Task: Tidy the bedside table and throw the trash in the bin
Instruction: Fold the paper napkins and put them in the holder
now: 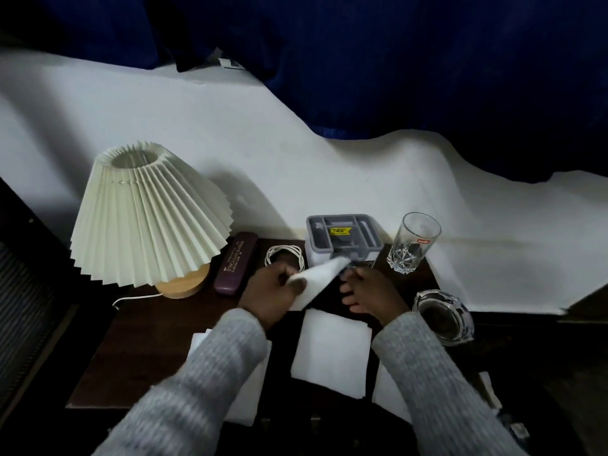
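- The lamp is standing upright far left of the grey organiser box on the bedside table. In my judgement it is needing no action.
- 1 loose sheet of white paper is lying left of the organiser box and nearer the camera, partly hidden under the left sleeve. It is awaiting collection.
- The spectacle case and the coiled white cable are lying just left of the organiser box, apart from each other.
- The left hand is working just in front of the organiser box, left of its centre. Its thumb and fingers are pinching a raised sheet of white paper.
- The raised sheet is hanging clear of the tabletop, with its far tip reaching the front edge of the organiser box.
- 1 flat sheet is lying directly in front of the organiser box, nearer the camera than both hands.
- The right hand is hovering just in front of the organiser box, right of its centre, with its fingers curled. Blur is preventing a ruling on whether it is gripping the tip of the raised sheet.
- 1 further sheet is lying in front and to the right of the organiser box, beside the right sleeve.
- The glass tumbler is standing upright just right of the organiser box. The glass ashtray is sitting further right and nearer the camera.
- Status, as judged: 1 sheet is being lifted and 3 are waiting. No bin is showing, so disposal is not yet done.
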